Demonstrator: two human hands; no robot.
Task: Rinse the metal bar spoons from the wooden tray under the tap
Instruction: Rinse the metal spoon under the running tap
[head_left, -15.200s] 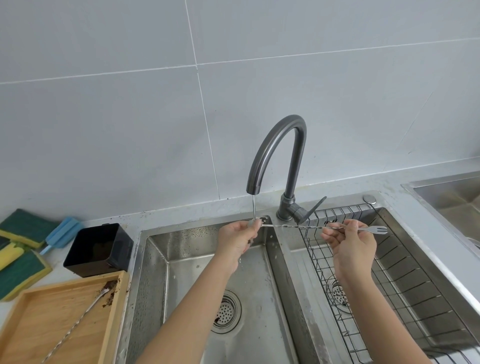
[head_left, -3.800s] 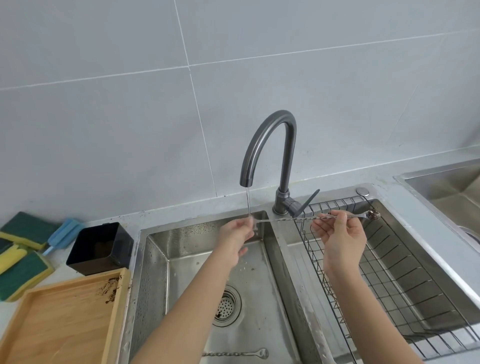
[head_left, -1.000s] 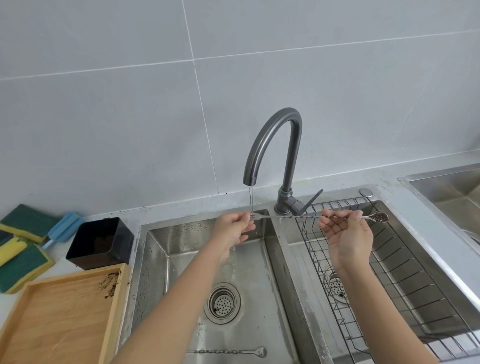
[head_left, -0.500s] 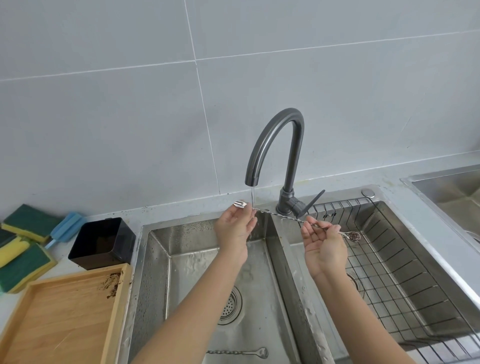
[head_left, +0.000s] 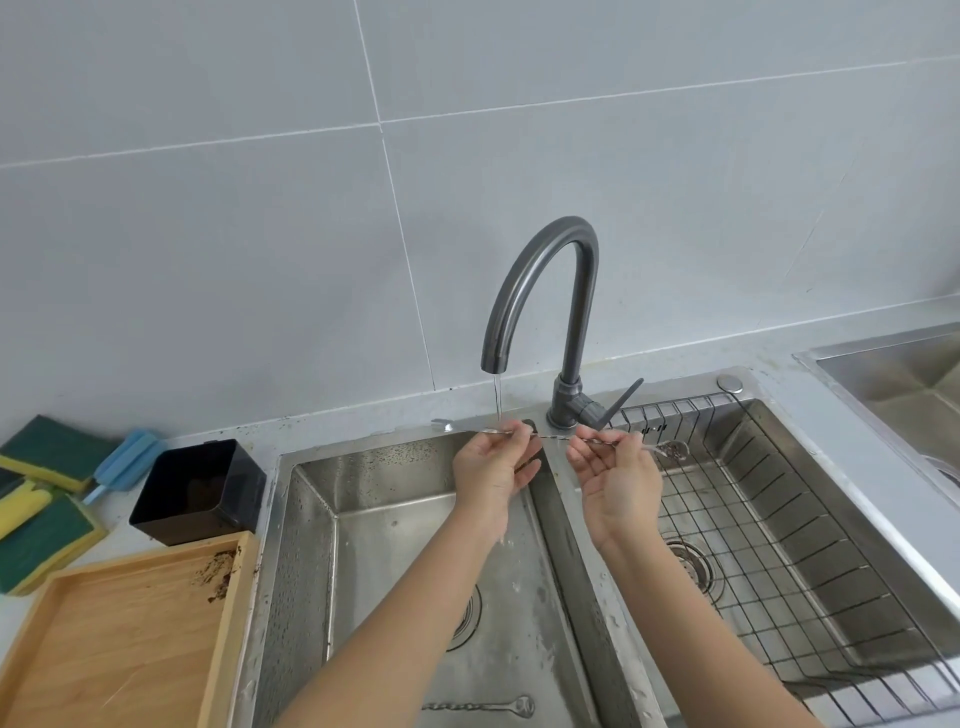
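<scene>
A black square container (head_left: 197, 486) stands on the worktop (head_left: 332, 423) left of the sink, with green-and-yellow sponges (head_left: 44, 512) and a blue tool (head_left: 124, 460) further left, and a wire rack (head_left: 779, 525) fills the right basin.

I hold a bar spoon (head_left: 550, 435) crosswise under the tap (head_left: 540, 291), left hand (head_left: 491, 467) over the left basin (head_left: 311, 519), right hand (head_left: 618, 475) over the rack (head_left: 779, 519); tray (head_left: 223, 623) sits left.

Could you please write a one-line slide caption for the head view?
Both hands, left and right, hold a bar spoon under the running tap.
</scene>
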